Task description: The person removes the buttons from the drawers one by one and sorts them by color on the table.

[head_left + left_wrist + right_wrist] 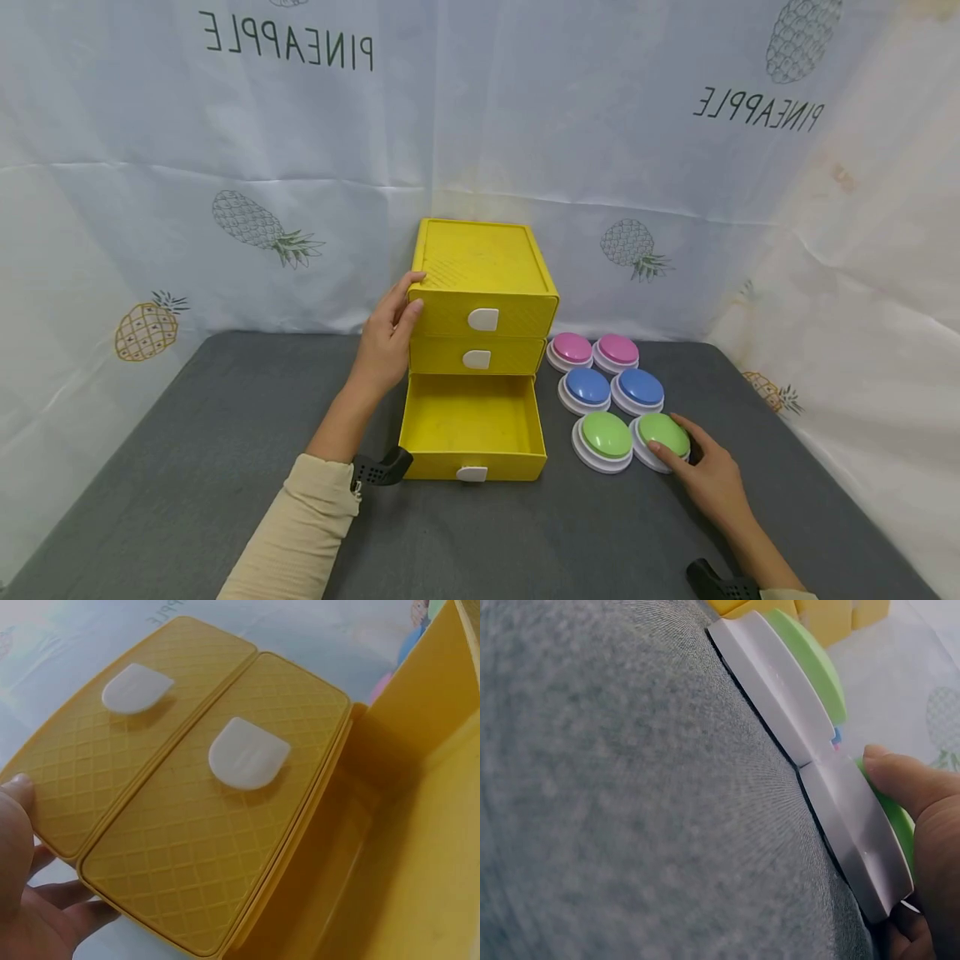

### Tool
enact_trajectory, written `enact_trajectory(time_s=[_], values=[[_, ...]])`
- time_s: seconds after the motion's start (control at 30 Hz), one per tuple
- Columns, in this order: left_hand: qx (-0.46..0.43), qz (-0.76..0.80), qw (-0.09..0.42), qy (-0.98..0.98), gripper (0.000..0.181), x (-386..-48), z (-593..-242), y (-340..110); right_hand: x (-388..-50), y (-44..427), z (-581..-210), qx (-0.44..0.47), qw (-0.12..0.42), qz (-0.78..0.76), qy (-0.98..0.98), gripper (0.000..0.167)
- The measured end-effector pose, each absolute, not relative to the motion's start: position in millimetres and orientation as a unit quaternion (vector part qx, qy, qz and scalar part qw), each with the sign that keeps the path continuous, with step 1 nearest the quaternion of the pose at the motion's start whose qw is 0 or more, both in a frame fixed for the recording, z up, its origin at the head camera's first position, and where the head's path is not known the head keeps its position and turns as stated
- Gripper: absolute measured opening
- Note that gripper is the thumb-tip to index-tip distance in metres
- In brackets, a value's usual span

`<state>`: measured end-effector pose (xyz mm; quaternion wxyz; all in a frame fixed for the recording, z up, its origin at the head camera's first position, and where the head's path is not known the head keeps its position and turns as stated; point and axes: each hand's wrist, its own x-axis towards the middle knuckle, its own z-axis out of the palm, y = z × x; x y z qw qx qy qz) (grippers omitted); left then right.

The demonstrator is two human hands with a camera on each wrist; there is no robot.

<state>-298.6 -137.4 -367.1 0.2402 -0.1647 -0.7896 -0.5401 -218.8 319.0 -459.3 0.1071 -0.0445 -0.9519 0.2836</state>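
Observation:
A yellow three-drawer cabinet [480, 254] stands in the middle, its bottom drawer [474, 417] pulled out and bare inside. My left hand [384, 342] grips the cabinet's left front edge, thumb at the front of the top drawer [142, 742] and fingers round the side. To the right, my right hand [708, 475] holds the near-right green push button [663, 435], thumb on its dome and fingers at its far side. In the right wrist view that button's white base [859, 840] sits on the cloth, touching the other green button's base [772, 682].
Beside the cabinet, push buttons stand in pairs: green [606, 435] nearest, blue [587, 387] behind, pink [572, 348] farthest. Dark grey cloth covers the table [202, 467]. A white pineapple-print curtain [510, 108] hangs behind and at the sides.

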Motion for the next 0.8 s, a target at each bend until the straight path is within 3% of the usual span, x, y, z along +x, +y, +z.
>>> enact_trajectory(time_s=[0.3,0.5,0.63,0.8], values=[[-0.149,-0.548,0.243,-0.787,0.041,-296,-362,-138,-223,314,-452,-0.040,0.094,0.294,-0.950,0.077],[-0.156,-0.546,0.227,-0.791,0.040,-274,-340,-129,-219,310,-444,-0.051,0.092,0.324,-0.940,0.074],[-0.157,-0.547,0.223,-0.792,0.040,-272,-338,-127,-210,292,-433,-0.048,0.159,0.345,-0.924,0.061],[-0.151,-0.550,0.226,-0.790,0.041,-291,-356,-131,-198,246,-424,0.046,0.242,0.406,-0.880,0.034]])
